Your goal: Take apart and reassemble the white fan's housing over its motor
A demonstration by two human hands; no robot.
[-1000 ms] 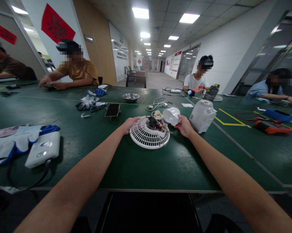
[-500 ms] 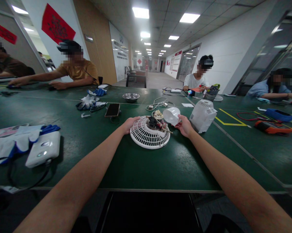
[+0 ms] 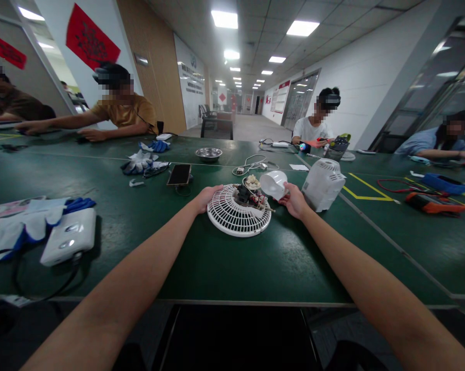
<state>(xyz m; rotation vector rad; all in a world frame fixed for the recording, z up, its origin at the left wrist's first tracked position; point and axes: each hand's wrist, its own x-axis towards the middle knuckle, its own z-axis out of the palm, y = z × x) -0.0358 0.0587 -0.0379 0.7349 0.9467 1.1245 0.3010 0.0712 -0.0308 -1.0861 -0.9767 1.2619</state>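
Note:
A round white fan grille [image 3: 236, 221] lies on the green table with a bared motor [image 3: 245, 195] and wires at its middle. My left hand [image 3: 208, 198] grips the grille's left rim, fingers partly hidden behind it. In my right hand [image 3: 294, 200] is a white plastic cup-shaped cover [image 3: 274, 184], held by its right edge with its hollow side toward me. The cover is beside the motor, just right of the grille. Close to the right of my right hand stands a white plastic housing [image 3: 323, 184].
Behind the grille lie a white cord [image 3: 251, 165] and a metal bowl [image 3: 208, 154]. A phone [image 3: 179, 175] and gloves [image 3: 141, 164] are left of it. A white power bank [image 3: 70, 236] sits nearer left. An orange meter [image 3: 435, 203] lies right. Several people sit around the table.
My hands, the grille and the cover have hardly moved. Across the table, the people at the sides have shifted slightly.

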